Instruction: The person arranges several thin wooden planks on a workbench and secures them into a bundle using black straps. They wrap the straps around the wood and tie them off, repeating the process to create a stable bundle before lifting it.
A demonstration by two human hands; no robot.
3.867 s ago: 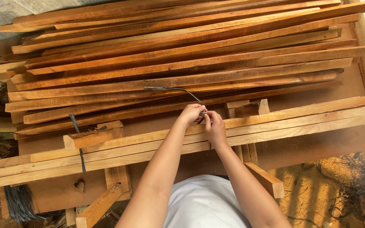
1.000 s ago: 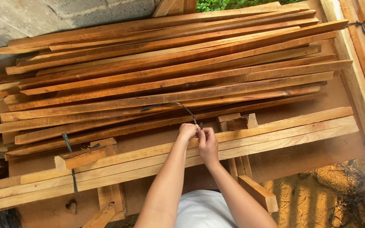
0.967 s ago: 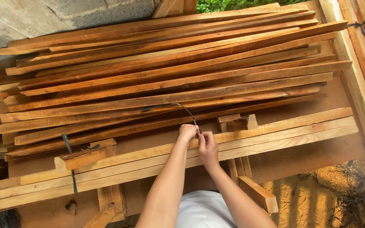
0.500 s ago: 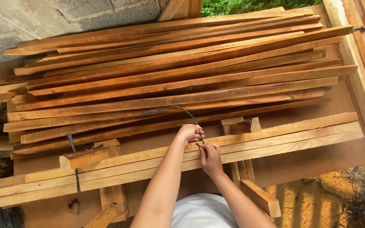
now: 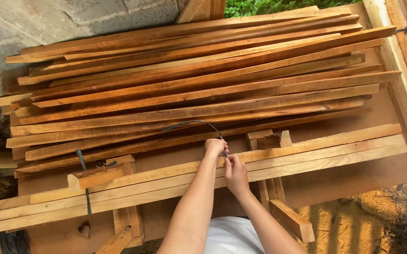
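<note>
Compared with half a second earlier, our hands sit in almost the same spot, the right one drawn a little closer to the left. Dark strap (image 5: 191, 123): a thin band arching up from our fingers, curving over the nearest boards of the stack and ending in a free tip on the left side of the arch. Left hand (image 5: 215, 147): closed in a pinch on the strap where it comes down to the bundle. Right hand (image 5: 235, 173): just beside the left, fingers curled shut around the strap's lower end; how much of it they grip is hidden. Pale slat bundle (image 5: 307, 153): three or four long light strips lying across the bench, directly under both hands, and the landmark for all that follows. Stack of reddish boards (image 5: 203, 89): beyond the bundle, fanned out. Short wood block (image 5: 274, 139): just behind the bundle, to the right of our hands. Second dark tie (image 5: 87, 188): already round the bundle, well to the left. Bench top (image 5: 354, 174): brown sheet beneath the bundle. We judge that a good binding here calls for steady tension from both hands, with the strap kept flat and square across the slats.
</note>
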